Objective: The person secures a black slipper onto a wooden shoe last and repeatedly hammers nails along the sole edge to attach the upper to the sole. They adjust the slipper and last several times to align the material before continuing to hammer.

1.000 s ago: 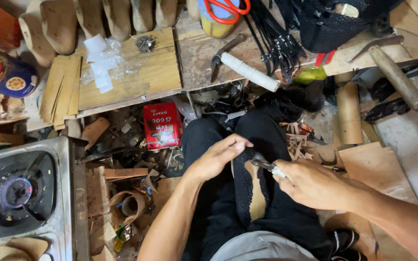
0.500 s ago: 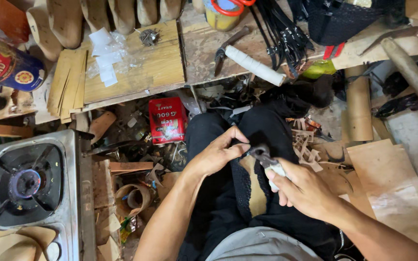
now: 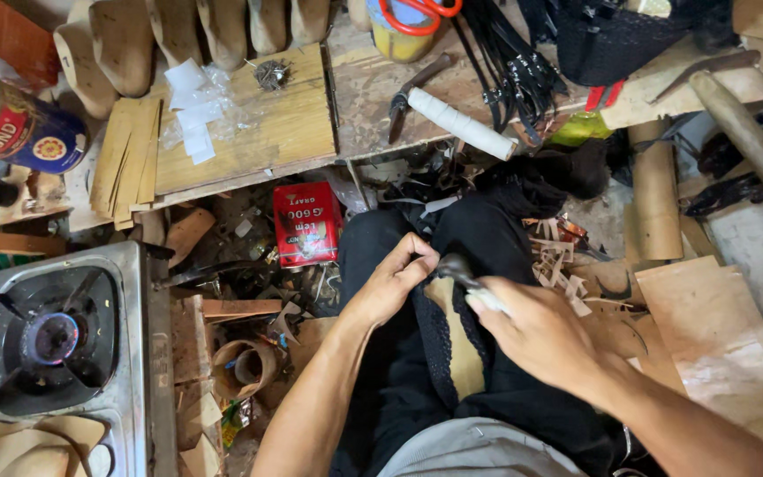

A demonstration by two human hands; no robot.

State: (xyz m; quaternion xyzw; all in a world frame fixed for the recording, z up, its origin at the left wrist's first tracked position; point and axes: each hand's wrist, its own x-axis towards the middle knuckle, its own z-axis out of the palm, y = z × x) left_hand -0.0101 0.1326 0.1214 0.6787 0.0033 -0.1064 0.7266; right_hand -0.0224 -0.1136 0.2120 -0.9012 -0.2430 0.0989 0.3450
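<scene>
My left hand (image 3: 395, 278) pinches the top edge of a black mesh-covered tan piece (image 3: 452, 353) that lies on my lap, fingers closed on it. My right hand (image 3: 540, 331) grips a small dark-headed tool with a light handle (image 3: 470, 281), whose tip meets the piece right beside my left fingertips. Both forearms reach in from the bottom of the view over my black trousers.
A gas stove (image 3: 46, 340) sits at the left. A red tin (image 3: 306, 223) stands on the littered floor. On the wooden bench (image 3: 249, 132) lie a white-handled hammer (image 3: 452, 119), black straps, a yellow can with scissors (image 3: 408, 22) and wooden shoe lasts. Cardboard sheets (image 3: 717, 327) lie at the right.
The view has shifted slightly. My right hand has brought the tool a little closer to my left fingers; both hands stay on the piece.
</scene>
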